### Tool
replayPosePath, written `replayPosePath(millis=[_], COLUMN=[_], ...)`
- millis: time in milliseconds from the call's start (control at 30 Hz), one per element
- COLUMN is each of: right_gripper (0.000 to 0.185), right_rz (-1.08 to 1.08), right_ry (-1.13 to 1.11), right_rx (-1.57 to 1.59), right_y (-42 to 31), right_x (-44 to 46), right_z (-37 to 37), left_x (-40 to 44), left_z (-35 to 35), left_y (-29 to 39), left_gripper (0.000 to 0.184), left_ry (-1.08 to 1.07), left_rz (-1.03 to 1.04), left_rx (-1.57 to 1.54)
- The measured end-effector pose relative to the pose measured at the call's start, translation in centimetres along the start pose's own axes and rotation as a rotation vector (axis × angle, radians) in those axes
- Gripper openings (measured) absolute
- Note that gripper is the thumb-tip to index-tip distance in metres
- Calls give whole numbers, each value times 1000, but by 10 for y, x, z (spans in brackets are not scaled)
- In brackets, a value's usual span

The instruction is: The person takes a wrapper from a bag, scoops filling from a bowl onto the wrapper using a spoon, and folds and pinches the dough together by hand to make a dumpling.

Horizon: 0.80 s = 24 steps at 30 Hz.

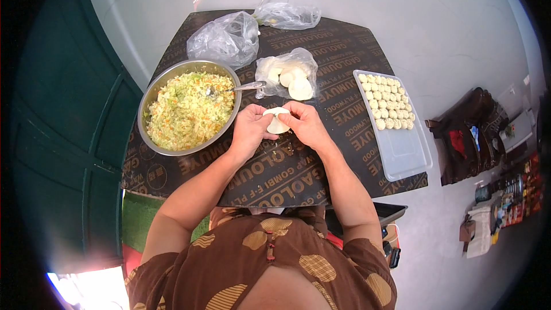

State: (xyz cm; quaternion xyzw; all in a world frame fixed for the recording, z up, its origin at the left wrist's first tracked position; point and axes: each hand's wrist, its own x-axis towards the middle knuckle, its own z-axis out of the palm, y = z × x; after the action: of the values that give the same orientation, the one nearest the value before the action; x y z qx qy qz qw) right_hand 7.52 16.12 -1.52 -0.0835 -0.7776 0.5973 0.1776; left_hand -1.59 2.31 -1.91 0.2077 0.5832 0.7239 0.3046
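Between my two hands, over the dark table, is a round white dough wrapper [278,124]. My left hand [250,128] grips its left edge, thumb on top. From the other side, my right hand [306,124] pinches the upper right edge. Whether filling lies inside the wrapper is hard to see. To the left stands a steel bowl [144,132] of chopped vegetable filling [186,109], a metal spoon [250,86] leaning out over its right rim. Just beyond my hands, more round wrappers [299,88] lie in an open plastic bag [305,59].
On the right side of the table, a translucent tray [405,158] carries rows of small pleated dumplings [387,102] in its far part. Crumpled clear bags [225,40] rest at the far edge. Scraps of filling [281,150] dot the tabletop near me. A brown armchair [473,138] stands beyond, right.
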Motion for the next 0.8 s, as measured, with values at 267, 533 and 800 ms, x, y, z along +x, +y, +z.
replayPosePath(millis=[267,533,800], right_gripper=[12,13,9], right_rz=[23,16,-37], right_ry=[-21,-27,63], right_rx=[-30,-92,36], right_y=[5,-2,10], right_x=[1,0,2], right_z=[2,1,6], left_x=[1,0,1], left_z=[0,-1,-4], left_y=[-4,-5,-8], left_gripper=[12,12,17], left_ry=[-7,-41,-113], left_rz=[25,40,71], left_rx=[37,20,63])
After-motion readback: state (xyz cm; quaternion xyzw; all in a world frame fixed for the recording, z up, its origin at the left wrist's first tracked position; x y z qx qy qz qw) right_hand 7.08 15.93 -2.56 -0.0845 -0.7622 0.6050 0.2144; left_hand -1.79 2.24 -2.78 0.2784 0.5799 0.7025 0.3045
